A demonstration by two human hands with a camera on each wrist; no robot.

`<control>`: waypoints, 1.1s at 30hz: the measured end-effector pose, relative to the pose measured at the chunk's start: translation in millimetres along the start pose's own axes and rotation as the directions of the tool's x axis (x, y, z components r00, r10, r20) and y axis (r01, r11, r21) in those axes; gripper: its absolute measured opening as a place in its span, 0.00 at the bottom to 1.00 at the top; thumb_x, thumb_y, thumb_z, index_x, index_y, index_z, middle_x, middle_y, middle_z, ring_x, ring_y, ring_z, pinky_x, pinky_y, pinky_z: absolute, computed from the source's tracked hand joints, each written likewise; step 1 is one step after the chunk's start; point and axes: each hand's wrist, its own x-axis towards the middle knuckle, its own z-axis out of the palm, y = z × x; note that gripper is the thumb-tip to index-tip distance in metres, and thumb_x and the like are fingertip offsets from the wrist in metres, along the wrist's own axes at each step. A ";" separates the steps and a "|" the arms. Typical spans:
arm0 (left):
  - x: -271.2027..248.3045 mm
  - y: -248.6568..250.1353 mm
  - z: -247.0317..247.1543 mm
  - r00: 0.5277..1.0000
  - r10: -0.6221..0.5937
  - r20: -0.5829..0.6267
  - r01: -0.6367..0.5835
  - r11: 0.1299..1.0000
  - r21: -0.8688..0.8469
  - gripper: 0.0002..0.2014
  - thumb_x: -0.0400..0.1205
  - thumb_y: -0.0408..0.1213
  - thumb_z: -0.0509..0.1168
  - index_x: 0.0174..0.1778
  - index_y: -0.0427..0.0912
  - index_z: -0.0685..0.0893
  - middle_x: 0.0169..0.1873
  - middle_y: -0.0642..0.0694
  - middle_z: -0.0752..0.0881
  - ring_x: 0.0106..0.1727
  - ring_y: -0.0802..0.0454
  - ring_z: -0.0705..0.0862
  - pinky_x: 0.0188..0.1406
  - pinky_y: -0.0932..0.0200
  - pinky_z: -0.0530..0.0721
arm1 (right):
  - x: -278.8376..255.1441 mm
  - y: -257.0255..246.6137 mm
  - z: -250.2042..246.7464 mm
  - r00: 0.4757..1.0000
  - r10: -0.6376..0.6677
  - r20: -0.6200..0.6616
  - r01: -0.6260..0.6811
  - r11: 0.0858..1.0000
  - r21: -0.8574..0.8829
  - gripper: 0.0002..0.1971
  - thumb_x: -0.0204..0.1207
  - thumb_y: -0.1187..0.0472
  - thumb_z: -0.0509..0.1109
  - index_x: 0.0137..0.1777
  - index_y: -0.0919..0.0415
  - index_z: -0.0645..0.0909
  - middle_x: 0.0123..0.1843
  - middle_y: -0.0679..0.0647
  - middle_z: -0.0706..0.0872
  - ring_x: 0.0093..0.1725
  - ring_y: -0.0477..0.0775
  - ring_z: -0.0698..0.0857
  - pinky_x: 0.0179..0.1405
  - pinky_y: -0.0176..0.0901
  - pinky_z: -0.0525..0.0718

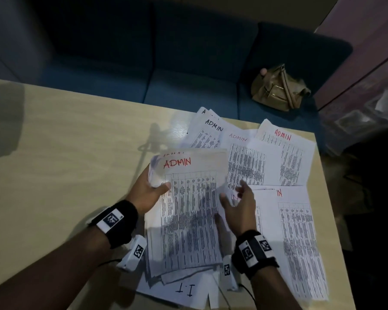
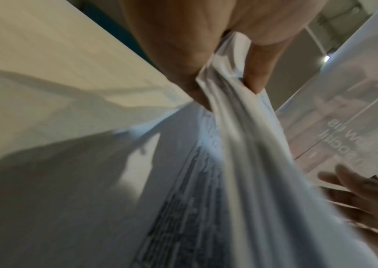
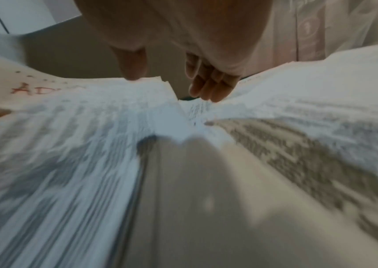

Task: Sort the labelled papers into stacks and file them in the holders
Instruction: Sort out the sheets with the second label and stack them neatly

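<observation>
We hold the ADMIN stack (image 1: 188,209) of printed tables raised over the near right part of the table (image 1: 65,153). Our left hand (image 1: 147,191) pinches its top left corner between thumb and curled fingers. Our right hand (image 1: 240,206) hovers loose and spread at the stack's right edge, gripping nothing. Loose ADMIN sheets (image 1: 251,162) fan out beyond, an I.T sheet (image 1: 184,289) lies beneath, and a brown bag (image 1: 278,90) sits on the blue sofa (image 1: 166,63)
</observation>
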 end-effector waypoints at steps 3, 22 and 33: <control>-13.5 4.6 -4.2 0.996 0.006 0.091 0.002 0.996 -0.093 0.38 0.75 0.33 0.74 0.79 0.54 0.65 0.66 0.59 0.83 0.71 0.58 0.77 0.74 0.49 0.72 | 8.4 -13.1 -10.4 0.999 -0.052 -0.001 0.051 0.985 0.167 0.38 0.75 0.45 0.70 0.80 0.52 0.56 0.74 0.55 0.71 0.73 0.55 0.72 0.70 0.55 0.75; -28.8 1.1 -17.3 0.932 0.009 0.362 -0.059 0.990 0.127 0.38 0.71 0.40 0.72 0.69 0.81 0.65 0.70 0.77 0.71 0.73 0.74 0.69 0.70 0.64 0.70 | 14.8 -13.9 20.0 0.964 -0.227 0.140 0.224 0.974 0.036 0.17 0.74 0.37 0.58 0.60 0.39 0.67 0.58 0.54 0.81 0.54 0.56 0.83 0.51 0.51 0.83; -24.8 5.4 -11.9 0.938 0.031 0.345 -0.045 0.998 0.032 0.30 0.74 0.17 0.64 0.63 0.56 0.74 0.59 0.66 0.82 0.58 0.70 0.82 0.48 0.71 0.81 | 17.2 -7.6 16.0 0.993 -0.092 0.079 0.083 0.990 0.115 0.05 0.83 0.59 0.63 0.51 0.54 0.80 0.44 0.46 0.85 0.43 0.45 0.81 0.32 0.29 0.75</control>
